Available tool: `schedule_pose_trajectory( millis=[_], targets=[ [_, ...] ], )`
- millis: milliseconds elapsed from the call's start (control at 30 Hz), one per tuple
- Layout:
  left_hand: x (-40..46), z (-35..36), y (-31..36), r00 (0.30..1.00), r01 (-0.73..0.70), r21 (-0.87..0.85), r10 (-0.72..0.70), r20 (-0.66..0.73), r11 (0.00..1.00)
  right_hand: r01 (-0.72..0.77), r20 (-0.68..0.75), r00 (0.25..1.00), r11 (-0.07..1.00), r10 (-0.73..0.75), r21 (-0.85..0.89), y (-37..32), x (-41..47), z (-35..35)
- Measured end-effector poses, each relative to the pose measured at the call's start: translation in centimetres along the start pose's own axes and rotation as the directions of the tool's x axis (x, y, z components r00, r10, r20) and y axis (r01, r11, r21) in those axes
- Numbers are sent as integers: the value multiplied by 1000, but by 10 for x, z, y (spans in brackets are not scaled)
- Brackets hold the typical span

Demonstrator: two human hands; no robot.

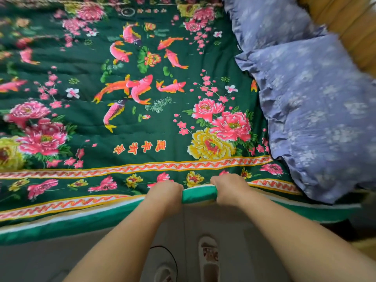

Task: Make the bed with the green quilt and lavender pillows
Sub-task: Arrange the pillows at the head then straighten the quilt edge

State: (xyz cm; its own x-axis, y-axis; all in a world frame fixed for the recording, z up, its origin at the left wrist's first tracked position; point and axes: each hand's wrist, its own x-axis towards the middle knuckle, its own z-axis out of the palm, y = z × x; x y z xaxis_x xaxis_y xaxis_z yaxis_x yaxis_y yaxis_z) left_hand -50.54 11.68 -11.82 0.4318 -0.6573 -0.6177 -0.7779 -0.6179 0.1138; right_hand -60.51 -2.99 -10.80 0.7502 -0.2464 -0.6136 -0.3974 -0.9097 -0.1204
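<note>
The green quilt (142, 110) is spread over the bed, its near edge gripped by the left hand (165, 193) and right hand (228, 187), fingers curled round the hem. Two lavender pillows (313, 110) lie beside the quilt's right end. Straightening seems underway; an even pull is probably needed next.

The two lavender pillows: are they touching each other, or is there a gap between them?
Touching. In the head view the nearer pillow overlaps the farther pillow where their ruffled edges meet, with no green quilt showing between them.
</note>
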Motion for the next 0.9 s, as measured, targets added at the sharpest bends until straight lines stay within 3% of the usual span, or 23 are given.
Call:
schedule_pose_trajectory(
  millis=[133, 200, 400, 500, 767, 833, 900],
  targets=[
    [-5, -2, -2, 1000, -6, 8, 5, 4, 1000, 4, -1, 1000, 998, -4, 59, 1, -6, 5],
    [-8, -4, -4, 1000, -11, 9, 11, -11, 1000, -27, -88, 996, 997, 34, 73, 4, -11, 23],
    [-8, -8, -4, 1000, 4, 39, -4, 13, 999, -263, -193, 947, 965, 256, -15, 35, -23, 59],
    [-5, -8, 0, 998, 8, 82, -13, 57, 997, -225, -184, 960, 973, 213, -46, 44, -19, 49],
    [-2, 5, 16, 975, 26, 170, -63, 213, 985, -130, -17, 991, 990, 130, -52, 58, -25, 37],
    [-4, 15, 17, 945, 6, 199, -70, 319, 980, -107, 109, 987, 991, 116, -78, 59, -24, 44],
    [-10, 27, 18, 891, -23, 253, -94, 444, 967, -71, 349, 932, 994, 94, -78, 57, -23, 56]
  ],
)
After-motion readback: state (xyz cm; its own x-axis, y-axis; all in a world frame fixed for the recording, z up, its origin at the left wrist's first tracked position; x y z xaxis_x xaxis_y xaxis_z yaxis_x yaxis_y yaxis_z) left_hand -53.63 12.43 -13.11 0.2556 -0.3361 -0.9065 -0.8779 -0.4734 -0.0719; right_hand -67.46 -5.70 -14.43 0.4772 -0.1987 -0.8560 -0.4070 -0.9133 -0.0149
